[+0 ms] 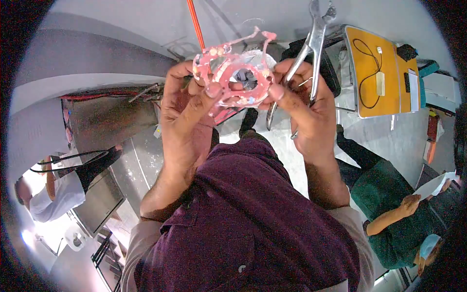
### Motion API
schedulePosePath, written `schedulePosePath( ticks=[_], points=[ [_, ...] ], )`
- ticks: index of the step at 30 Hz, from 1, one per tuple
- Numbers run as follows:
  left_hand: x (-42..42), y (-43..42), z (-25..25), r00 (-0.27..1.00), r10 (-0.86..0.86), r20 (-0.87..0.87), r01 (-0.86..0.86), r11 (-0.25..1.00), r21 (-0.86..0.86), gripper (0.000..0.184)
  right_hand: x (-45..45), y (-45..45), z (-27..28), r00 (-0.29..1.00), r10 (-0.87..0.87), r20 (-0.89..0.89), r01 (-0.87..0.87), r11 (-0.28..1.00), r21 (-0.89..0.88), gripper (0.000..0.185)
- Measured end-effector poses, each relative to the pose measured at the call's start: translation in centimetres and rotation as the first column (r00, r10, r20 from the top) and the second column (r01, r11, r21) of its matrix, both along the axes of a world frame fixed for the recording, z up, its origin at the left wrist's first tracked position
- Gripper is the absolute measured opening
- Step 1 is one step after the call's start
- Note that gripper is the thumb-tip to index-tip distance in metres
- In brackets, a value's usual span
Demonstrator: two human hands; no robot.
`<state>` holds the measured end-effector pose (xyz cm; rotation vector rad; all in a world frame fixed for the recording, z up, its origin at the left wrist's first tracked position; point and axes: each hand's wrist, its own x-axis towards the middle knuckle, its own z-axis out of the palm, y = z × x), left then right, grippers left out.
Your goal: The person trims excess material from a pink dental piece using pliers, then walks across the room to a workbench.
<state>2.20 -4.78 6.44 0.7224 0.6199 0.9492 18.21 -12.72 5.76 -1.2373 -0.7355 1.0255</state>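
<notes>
While both hands work together, the pink lattice piece sits between them: left grip pinching one rim, right grip pinching the opposite rim and cradling metal pliers, head pointing past its fingers. Advisable: bear on the thicker rim, spare the thin spurs along the far edge (likely fragile), mind the pliers against the lattice. Edges: red-orange rod beyond left grip; yellow table well right of right grip. Freest room: between grips and torso.
</notes>
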Motion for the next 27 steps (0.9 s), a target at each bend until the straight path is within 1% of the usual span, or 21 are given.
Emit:
schedulePosePath(
  ticks=[2,3,5,6,7,9,10,12,14,15,16,17,18,19,20,21,22,23,25,26,27],
  points=[
    [-0.1,-0.1,-0.4,0.998,-0.002,-0.069,0.002,1.0,-0.004,0.038,-0.1,0.2,0.5,0.979,-0.093,-0.184,0.093,0.996,-0.008,0.03],
    [-0.3,-0.1,-0.6,0.998,-0.001,-0.069,0.001,1.0,-0.003,0.038,0.0,0.3,0.4,0.979,-0.092,-0.184,0.092,0.996,-0.007,0.03],
    [-0.8,-0.2,-0.7,0.985,-0.162,-0.054,0.162,0.987,-0.006,0.04,0.2,0.4,0.2,0.989,-0.093,-0.112,0.098,0.994,0.044,0.031],
    [-0.6,-0.5,-0.4,0.983,-0.157,-0.094,0.155,0.987,-0.031,0.04,0.3,0.4,0.1,0.989,-0.092,-0.113,0.098,0.994,0.043,0.031],
    [-0.3,-0.8,-0.5,0.983,-0.157,-0.094,0.154,0.988,-0.033,0.04,0.3,0.3,0.1,0.995,-0.066,-0.074,0.07,0.996,0.046,0.033],
    [0.1,-1.2,-0.9,0.985,-0.098,-0.144,0.098,0.995,-0.007,0.037,0.3,0.3,0.1,0.999,-0.039,-0.035,0.041,0.998,0.049,0.034],
    [-0.1,-1.1,-1.0,0.971,-0.11,-0.213,0.119,0.993,0.027,0.031,0.1,0.3,0.3,0.999,-0.028,-0.031,0.03,0.999,0.045,0.033],
    [-0.2,-0.9,-1.4,0.979,-0.085,-0.184,0.087,0.996,0.004,0.029,-0.1,0.1,0.3,1.0,-0.018,-0.026,0.019,0.999,0.041,0.032],
    [-0.2,-0.7,-1.5,0.986,-0.054,-0.157,0.052,0.999,-0.014,0.027,-0.2,-0.1,0.1,0.99,-0.073,-0.122,0.074,0.997,0.005,0.032],
    [-0.1,-0.6,-1.5,0.99,-0.015,-0.14,0.011,0.999,-0.036,0.026,-0.1,-0.4,0.3,0.99,-0.069,-0.123,0.07,0.997,0.009,0.032],
    [0.0,-0.4,-1.5,0.992,0.024,-0.122,-0.031,0.998,-0.058,0.025,0.2,-1.0,0.7,0.996,0.006,-0.09,-0.011,0.999,-0.051,0.034],
    [0.0,-0.2,-1.7,0.992,0.029,-0.121,-0.036,0.998,-0.054,0.025,0.5,-1.7,1.0,0.995,0.083,-0.061,-0.09,0.99,-0.113,0.037],
    [-0.1,-0.1,-2.1,0.991,0.033,-0.133,-0.039,0.998,-0.042,0.025,0.9,-2.4,1.3,0.981,0.176,-0.078,-0.188,0.963,-0.191,0.04],
    [-0.2,-0.1,-2.3,0.989,0.036,-0.146,-0.041,0.999,-0.032,0.025,1.2,-2.9,1.8,0.981,0.177,-0.079,-0.189,0.964,-0.189,0.04],
    [-0.2,0.0,-2.3,0.988,0.035,-0.149,-0.04,0.999,-0.031,0.025,1.4,-3.3,2.3,0.917,0.324,-0.232,-0.375,0.9,-0.224,0.041],
    [-0.1,-0.1,-2.2,0.989,0.04,-0.144,-0.042,0.999,-0.012,0.026,1.7,-3.8,2.6,0.809,0.444,-0.384,-0.55,0.804,-0.227,0.043],
    [0.0,-0.1,-2.2,0.99,0.043,-0.136,-0.042,0.999,0.007,0.028,2.1,-4.5,2.0,0.718,0.479,-0.504,-0.647,0.726,-0.232,0.046],
    [-0.1,-0.1,-2.3,0.99,0.038,-0.134,-0.038,0.999,0.006,0.028,2.0,-4.5,2.0,0.722,0.475,-0.503,-0.643,0.729,-0.235,0.046],
    [-0.2,0.0,-2.6,0.983,0.039,-0.177,-0.042,0.999,-0.017,0.03,1.7,-4.3,2.1,0.582,0.449,-0.678,-0.715,0.679,-0.164,0.048],
    [0.1,0.1,-2.2,0.983,0.038,-0.179,-0.042,0.999,-0.016,0.03,1.6,-4.1,2.2,0.574,0.436,-0.693,-0.708,0.69,-0.151,0.049],
    [0.6,0.2,-1.5,0.996,0.016,-0.084,-0.026,0.993,-0.119,0.032,1.7,-4.3,2.0,0.571,0.439,-0.693,-0.709,0.69,-0.147,0.049]
  ],
)
